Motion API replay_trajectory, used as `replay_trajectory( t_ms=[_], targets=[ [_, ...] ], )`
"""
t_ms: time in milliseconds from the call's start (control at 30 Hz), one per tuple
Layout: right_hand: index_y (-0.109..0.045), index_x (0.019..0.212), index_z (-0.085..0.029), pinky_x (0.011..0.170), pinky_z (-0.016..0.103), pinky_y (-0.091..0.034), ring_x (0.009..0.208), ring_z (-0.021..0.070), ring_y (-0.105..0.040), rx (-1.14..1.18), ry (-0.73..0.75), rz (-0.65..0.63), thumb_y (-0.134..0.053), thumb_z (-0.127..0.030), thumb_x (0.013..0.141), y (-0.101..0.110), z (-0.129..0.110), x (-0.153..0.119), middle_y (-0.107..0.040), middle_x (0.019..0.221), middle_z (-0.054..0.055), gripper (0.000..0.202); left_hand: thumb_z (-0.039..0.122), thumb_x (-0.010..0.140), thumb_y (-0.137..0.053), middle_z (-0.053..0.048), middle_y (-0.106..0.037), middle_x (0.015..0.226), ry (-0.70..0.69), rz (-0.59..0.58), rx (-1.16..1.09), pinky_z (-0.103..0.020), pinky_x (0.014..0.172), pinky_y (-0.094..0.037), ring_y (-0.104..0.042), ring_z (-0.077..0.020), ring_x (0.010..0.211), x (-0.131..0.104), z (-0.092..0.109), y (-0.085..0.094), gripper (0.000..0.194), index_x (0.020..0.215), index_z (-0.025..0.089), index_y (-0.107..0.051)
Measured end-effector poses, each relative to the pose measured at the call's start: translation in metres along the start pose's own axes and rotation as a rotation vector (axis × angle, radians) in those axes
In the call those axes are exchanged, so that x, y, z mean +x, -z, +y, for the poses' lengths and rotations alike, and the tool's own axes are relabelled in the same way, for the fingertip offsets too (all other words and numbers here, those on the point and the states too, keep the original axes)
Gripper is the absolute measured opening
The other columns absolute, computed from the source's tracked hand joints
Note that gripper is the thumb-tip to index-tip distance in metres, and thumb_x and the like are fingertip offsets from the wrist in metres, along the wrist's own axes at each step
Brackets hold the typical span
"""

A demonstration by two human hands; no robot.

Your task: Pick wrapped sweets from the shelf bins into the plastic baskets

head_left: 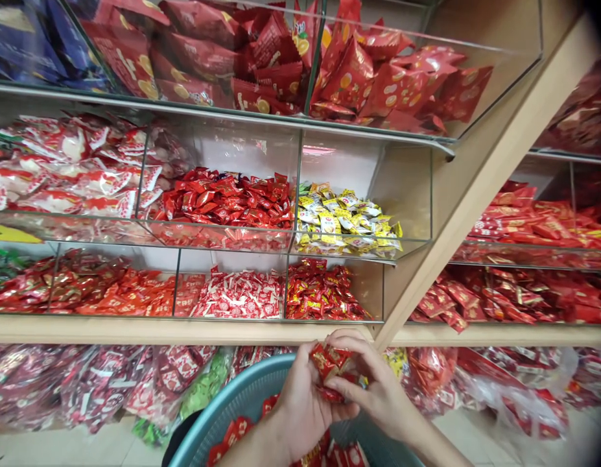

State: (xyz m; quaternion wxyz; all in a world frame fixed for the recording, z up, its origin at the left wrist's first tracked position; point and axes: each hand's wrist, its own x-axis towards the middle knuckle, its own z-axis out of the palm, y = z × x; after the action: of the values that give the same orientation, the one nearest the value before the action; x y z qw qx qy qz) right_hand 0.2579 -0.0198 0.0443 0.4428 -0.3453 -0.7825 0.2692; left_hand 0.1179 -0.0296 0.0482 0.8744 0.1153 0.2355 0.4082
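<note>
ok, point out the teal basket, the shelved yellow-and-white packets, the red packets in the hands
Teal basket [236, 395]: head view, inner wall
Yellow-and-white packets [346, 217]: head view, middle of the pile
Held red packets [329, 360]: head view, upper one's wrapper

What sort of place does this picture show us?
Probably a sweet or snack shop: small wrapped packets are sorted into clear-fronted bins, stuffed bags sit beneath, and a basket holds loose packets.

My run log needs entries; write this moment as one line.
left hand: cupping red packets; right hand: holding same packets; teal basket: below hands, more red packets inside; shelves: stocked, ahead
</note>
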Motion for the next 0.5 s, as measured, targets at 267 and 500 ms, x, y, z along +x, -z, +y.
replay_trajectory(
  t_ms=[267,500],
  targets=[
    [-0.043,0.126,-0.032,0.096,0.033,-0.045,0.115,0.0193,-0.050,-0.114,0.041,-0.100,-0.048,-0.020,0.089,0.003,-0.006,-0.006,-0.055,0.123,0.006,0.040,0.045,0.086,-0.047,-0.007,-0.069,0.069,0.059,0.098,-0.035,-0.027,0.048,-0.054,-0.061,-0.0143,0.050,0.000,0.001,0.002,0.039,0.093,0.011,-0.063],
    [-0.045,0.123,-0.030,0.092,0.028,-0.047,0.111,0.0161,-0.054,0.015,-0.084,0.009,-0.043,-0.024,0.091,-0.001,-0.005,-0.012,-0.057,0.118,0.005,0.032,0.042,0.085,-0.048,-0.009,-0.071,0.078,0.051,0.084,-0.052,-0.027,0.050,-0.054,-0.065,-0.0165,0.058,-0.001,0.000,0.004,0.037,0.099,0.011,-0.062]
  ],
)
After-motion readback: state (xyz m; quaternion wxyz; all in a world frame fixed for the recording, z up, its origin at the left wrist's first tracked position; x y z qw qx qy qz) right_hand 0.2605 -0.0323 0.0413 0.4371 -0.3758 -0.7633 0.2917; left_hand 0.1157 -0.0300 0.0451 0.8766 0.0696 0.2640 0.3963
